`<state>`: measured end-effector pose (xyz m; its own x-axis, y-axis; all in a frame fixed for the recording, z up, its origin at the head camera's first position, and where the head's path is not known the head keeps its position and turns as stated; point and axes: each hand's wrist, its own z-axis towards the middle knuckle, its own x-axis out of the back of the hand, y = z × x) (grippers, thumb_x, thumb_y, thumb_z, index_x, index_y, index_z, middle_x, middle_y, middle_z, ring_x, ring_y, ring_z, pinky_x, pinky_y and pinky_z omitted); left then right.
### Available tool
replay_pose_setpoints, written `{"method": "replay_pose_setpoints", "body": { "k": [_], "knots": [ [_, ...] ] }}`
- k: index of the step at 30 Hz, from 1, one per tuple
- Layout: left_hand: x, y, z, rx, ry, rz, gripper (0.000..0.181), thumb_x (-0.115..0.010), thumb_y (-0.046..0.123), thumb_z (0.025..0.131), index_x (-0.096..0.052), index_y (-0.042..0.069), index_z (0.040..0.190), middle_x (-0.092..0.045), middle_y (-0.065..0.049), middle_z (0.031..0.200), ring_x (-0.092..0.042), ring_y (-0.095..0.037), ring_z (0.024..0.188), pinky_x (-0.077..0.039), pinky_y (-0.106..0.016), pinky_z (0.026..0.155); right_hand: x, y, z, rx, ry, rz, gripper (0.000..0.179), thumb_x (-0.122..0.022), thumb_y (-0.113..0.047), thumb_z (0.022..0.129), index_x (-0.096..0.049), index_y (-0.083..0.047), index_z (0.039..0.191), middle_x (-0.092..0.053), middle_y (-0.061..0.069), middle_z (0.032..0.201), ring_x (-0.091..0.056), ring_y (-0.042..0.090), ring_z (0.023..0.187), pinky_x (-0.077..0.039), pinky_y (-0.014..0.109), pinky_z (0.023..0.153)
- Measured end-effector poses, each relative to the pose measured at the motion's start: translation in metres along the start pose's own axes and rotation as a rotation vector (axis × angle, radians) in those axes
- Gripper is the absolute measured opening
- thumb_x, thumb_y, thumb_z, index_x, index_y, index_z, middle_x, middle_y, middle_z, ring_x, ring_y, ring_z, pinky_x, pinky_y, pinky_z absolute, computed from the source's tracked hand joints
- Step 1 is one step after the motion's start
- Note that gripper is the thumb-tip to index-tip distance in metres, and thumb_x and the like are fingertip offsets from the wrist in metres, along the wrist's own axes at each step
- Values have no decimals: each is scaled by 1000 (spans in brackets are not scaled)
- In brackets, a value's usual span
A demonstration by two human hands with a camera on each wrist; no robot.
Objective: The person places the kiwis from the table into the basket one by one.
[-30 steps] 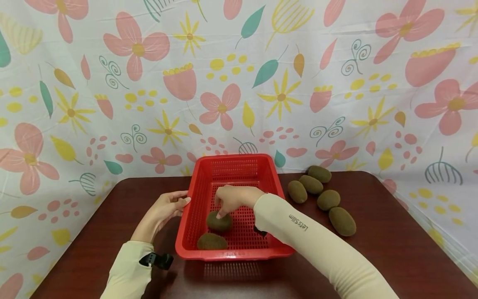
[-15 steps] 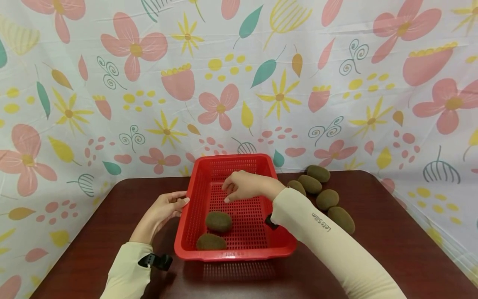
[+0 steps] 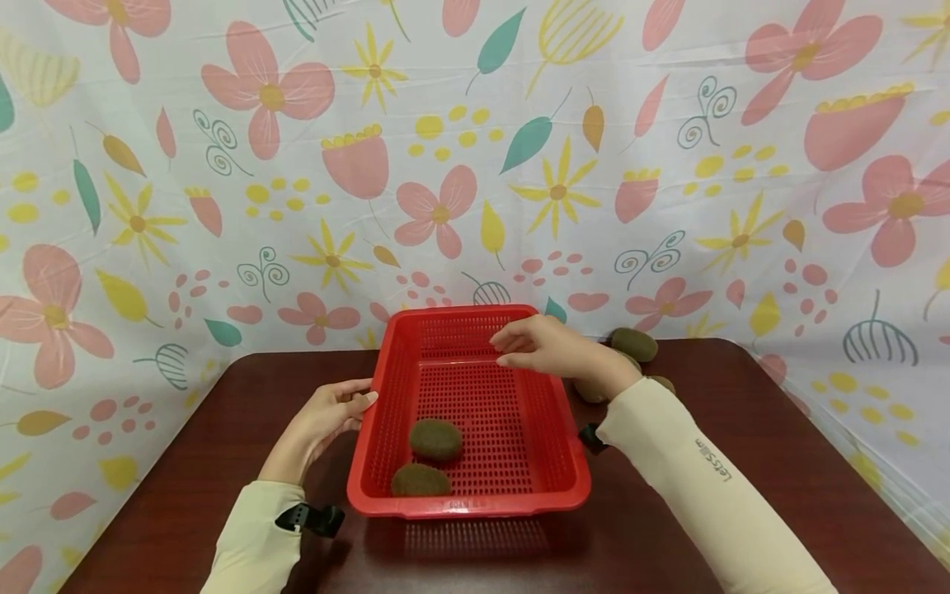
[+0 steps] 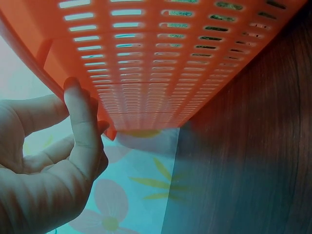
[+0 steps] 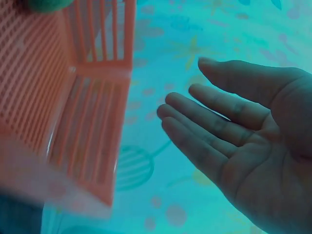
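Note:
A red perforated plastic basket (image 3: 475, 503) stands on the dark wooden table. Two brown kiwis, one kiwi (image 3: 435, 439) just behind the other kiwi (image 3: 420, 480), lie in its near left part. My left hand (image 3: 324, 425) holds the basket's left rim; in the left wrist view the thumb (image 4: 80, 117) lies against the rim's outside. Over the basket's right rim hovers my right hand (image 3: 552, 348), holding nothing. Its fingers (image 5: 214, 124) are spread and relaxed in the right wrist view. Beyond it more kiwis rest on the table, partly hidden by the hand and sleeve.
One kiwi (image 3: 634, 344) shows fully at the table's back right. A flower-printed cloth (image 3: 475, 165) hangs behind the table (image 3: 245, 429). Black straps with a small device (image 3: 312, 520) sit on the wrists, over pale sleeves.
My right hand has let go of the rear kiwi in the basket, lifted, and moved right to the right rim. My left hand stays on the left rim.

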<state>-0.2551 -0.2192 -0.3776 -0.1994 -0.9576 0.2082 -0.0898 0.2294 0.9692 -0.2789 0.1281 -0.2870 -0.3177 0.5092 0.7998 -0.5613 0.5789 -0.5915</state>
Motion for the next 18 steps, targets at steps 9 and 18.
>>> {"method": "replay_pose_setpoints", "body": {
  "k": [9,18],
  "knots": [
    [0,0,0,7,-7,-10,49,-58,14,97,-43,-1,142,-61,-11,93,-63,-20,78,-55,-37,79,14,52,-28,-66,155,67,34,-61,-15,95,-60,2,125,-64,19,117,-61,32,107,-53,44,86],
    [0,0,1,2,-2,-15,49,-58,15,97,-44,-2,141,-61,-11,94,-64,-20,79,-56,-35,77,15,97,-38,-138,251,34,37,-61,-13,95,-57,8,125,-62,26,117,-60,38,108,-47,51,93]
  ]
}}
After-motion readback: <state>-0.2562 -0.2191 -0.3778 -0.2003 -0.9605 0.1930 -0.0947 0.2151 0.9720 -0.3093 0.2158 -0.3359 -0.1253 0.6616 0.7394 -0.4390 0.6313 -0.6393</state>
